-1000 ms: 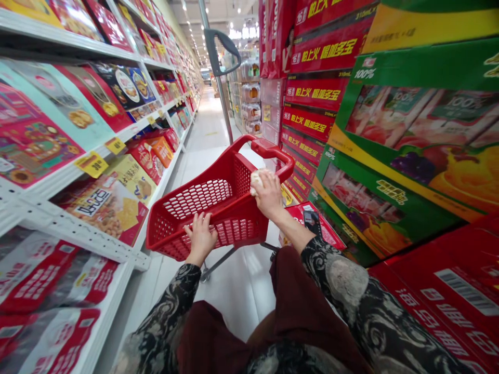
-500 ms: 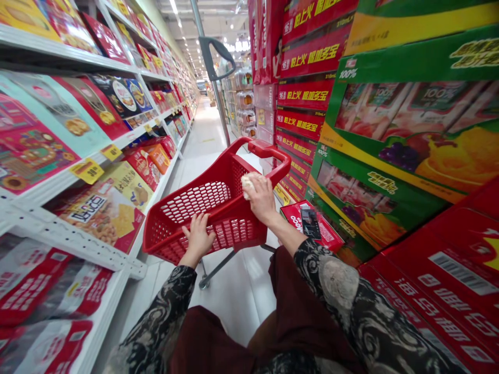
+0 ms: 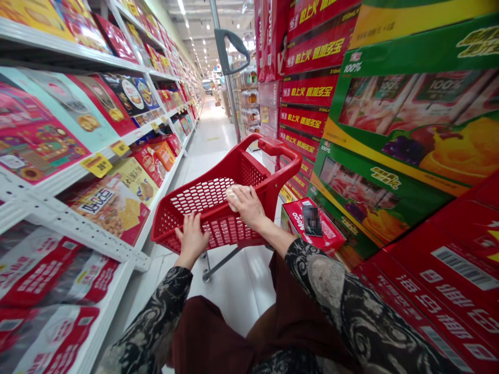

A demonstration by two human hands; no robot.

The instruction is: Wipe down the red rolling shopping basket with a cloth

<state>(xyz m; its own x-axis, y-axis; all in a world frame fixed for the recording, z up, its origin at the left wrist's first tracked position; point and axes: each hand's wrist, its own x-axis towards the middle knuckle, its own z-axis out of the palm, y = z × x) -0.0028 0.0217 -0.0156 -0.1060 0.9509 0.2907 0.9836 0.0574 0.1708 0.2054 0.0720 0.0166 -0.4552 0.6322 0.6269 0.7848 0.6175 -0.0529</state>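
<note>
While the right hand [image 3: 249, 206] lies palm-down over a red plastic shopping basket [image 3: 202, 200], its fingers are curled loosely round a small pale lump [image 3: 233, 198], prob. a wrapped food item; most of it is hidden by the hand, so exact kind can't be told, nor whether it touches the mesh floor. Left hand [image 3: 191, 240] sits at the basket's near rim, fingers slightly spread; can't tell if they're gripping or just resting there. Basket rides on a grey metal wheeled frame [image 3: 222, 265], w/ its red handle [image 3: 278, 147] on the far side and a grey pole [image 3: 230, 93] rising behind, topped by a curved grip [image 3: 232, 47].

As things stand, the pale lump is the only item seen at the basket; nothing else shows on the mesh. Left side of the aisle: white shelves [image 3: 78, 231] of boxed and bagged snacks w/ yellow price tags [image 3: 96, 165]. Right side: stacked red and green juice cartons [image 3: 390, 104], plus a red box [image 3: 307, 228] w/ a blurred patch, just beside the basket. Patterned sleeves [image 3: 366, 311] and a dark red garment [image 3: 234, 332] fill the bottom of the view; pale tile floor [image 3: 218, 135] runs on ahead.
</note>
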